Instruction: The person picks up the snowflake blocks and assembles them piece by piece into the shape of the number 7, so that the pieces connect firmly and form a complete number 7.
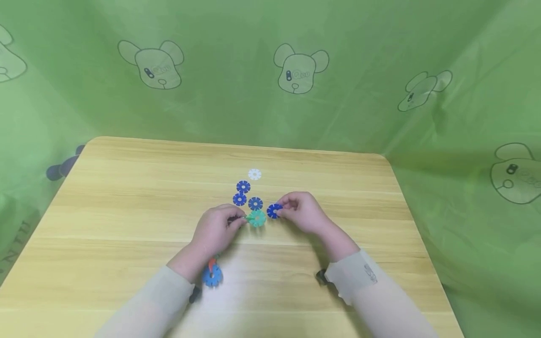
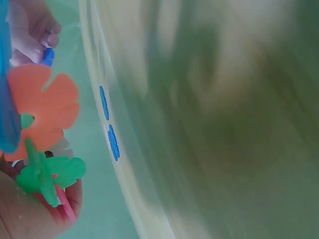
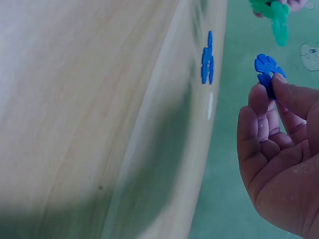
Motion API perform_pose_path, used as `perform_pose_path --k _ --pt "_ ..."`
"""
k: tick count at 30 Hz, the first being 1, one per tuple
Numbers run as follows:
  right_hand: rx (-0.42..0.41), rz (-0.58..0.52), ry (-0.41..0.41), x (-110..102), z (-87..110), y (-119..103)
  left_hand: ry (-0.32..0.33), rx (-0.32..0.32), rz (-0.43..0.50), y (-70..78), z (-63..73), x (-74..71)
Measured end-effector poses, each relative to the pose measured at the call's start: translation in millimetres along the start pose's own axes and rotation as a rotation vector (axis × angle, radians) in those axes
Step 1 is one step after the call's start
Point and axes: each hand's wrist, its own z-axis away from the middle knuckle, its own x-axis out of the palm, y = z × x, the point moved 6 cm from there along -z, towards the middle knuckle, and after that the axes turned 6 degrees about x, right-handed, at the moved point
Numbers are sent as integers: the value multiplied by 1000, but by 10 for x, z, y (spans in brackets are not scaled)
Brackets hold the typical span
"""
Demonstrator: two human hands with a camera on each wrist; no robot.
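My left hand (image 1: 216, 230) grips a chain of interlocked notched plastic discs. A green disc (image 1: 257, 218) stands at its far end, beyond the fingertips. An orange disc (image 2: 42, 102), another green disc (image 2: 65, 170) and a bit of pink disc (image 2: 66, 205) show close up in the left wrist view. A light blue disc (image 1: 212, 276) forms the near end, beside my left forearm. My right hand (image 1: 306, 213) pinches a dark blue disc (image 3: 268, 69) between thumb and fingers, a small gap right of the green end. Part of the chain is hidden by my left hand.
Beyond the hands, several loose discs lie flat on the wooden table (image 1: 139, 197): a white disc (image 1: 254, 174) farthest back, and blue discs (image 1: 243, 187) nearer. A green curtain (image 1: 236, 108) with printed bear faces surrounds the table's back and sides.
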Motion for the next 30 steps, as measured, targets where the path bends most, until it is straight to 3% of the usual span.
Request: perform_pose_path --k 10,20,30 --pt "-61 -63 -4 -42 195 -97 -5 -6 -3 42 -10 -2" --pt "-95 -47 1 -17 271 -178 -11 -16 12 68 -16 6" --pt "-156 -12 74 -10 321 -242 -51 -49 76 84 -59 4"
